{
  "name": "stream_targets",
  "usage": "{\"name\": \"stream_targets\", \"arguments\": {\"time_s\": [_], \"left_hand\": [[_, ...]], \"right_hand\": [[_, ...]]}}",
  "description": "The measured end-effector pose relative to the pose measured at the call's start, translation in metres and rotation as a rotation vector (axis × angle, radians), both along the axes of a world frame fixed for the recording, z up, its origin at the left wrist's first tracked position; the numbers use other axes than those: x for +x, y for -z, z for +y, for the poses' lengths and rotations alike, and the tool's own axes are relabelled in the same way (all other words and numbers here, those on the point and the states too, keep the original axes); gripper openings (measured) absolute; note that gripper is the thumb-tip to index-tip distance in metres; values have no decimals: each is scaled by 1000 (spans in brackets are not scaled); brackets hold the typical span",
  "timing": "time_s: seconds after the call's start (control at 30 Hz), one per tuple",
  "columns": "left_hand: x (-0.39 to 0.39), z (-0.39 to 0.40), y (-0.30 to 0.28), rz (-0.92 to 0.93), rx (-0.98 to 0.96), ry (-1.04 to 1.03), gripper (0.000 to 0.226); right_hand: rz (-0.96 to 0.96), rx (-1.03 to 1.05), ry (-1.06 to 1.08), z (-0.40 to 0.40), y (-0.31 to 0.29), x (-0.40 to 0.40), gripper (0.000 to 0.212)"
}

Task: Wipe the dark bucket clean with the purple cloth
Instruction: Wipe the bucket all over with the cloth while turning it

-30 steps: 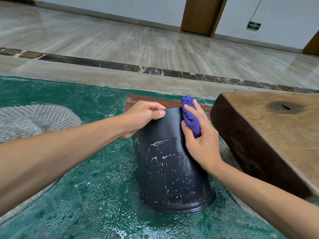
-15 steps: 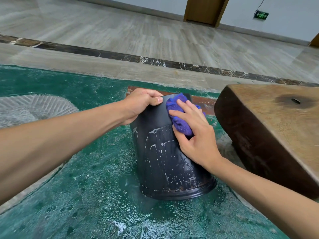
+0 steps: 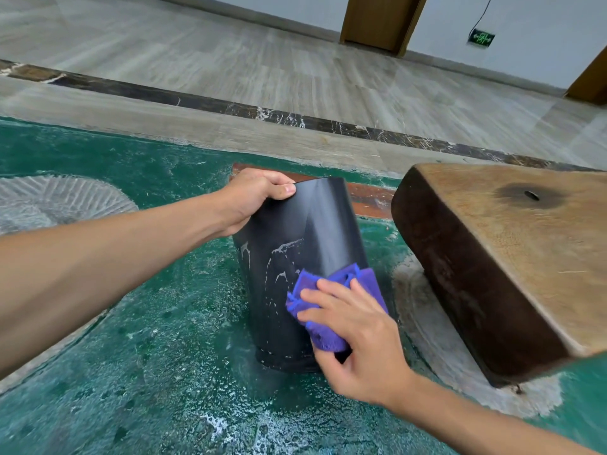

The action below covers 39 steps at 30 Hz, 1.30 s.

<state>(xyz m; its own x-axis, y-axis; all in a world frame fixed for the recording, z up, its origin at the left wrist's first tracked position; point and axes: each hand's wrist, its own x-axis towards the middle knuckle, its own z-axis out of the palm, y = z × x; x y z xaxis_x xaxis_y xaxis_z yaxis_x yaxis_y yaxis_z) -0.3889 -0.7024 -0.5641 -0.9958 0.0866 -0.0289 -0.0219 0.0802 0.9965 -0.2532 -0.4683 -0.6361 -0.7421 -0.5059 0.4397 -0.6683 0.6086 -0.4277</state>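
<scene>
The dark bucket [image 3: 295, 244] stands upside down on the wet green floor, tilted a little. White smears streak its left side; the upper right part looks wiped and glossy. My left hand [image 3: 256, 198] grips the bucket's upper edge at the left, thumb on the outer wall. My right hand [image 3: 354, 336] presses the bunched purple cloth [image 3: 328, 323] flat against the lower right of the bucket's wall, near the rim on the floor. The bucket's lower right rim is hidden behind the cloth and hand.
A thick wooden block [image 3: 505, 257] lies close to the bucket's right. The green floor [image 3: 147, 372] is wet and foamy. A grey ribbed disc [image 3: 56, 198] lies at the left. A red-brown slab [image 3: 368, 195] sits behind the bucket, and a stone kerb [image 3: 230, 133] beyond.
My right hand has slid the purple cloth down the bucket's wall from the top edge to near the bottom. My left hand has kept its grip on the top edge.
</scene>
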Motion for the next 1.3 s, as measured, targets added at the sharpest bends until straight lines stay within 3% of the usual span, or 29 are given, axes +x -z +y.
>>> {"name": "stream_targets", "arguments": {"time_s": [0.3, 0.47, 0.6, 0.67, 0.77, 0.87, 1.07, 1.3], "left_hand": [[4, 2, 1, 5, -41, -1, 23], [11, 9, -5, -4, -82, 3, 21], [17, 20, -10, 3, -158, 0, 20], [19, 24, -11, 3, -169, 25, 17], [22, 24, -12, 6, -166, 94, 13], [26, 17, -15, 55, -244, 154, 16], [39, 8, -13, 131, -402, 299, 23], [41, 18, -14, 142, -396, 334, 26]], "right_hand": [[-207, 102, 61, 18, 5, 52, 41], [-337, 176, 268, 14, -10, 65, 37], [-431, 354, 381, 19, -24, 62, 42], [-560, 235, 352, 24, -31, 60, 38], [-923, -354, 246, 27, -39, 52, 26], [-763, -676, 362, 33, -53, 34, 19], [-324, -874, 609, 31, -85, -8, 15], [-199, -680, 549, 3, -80, -35, 26]]}}
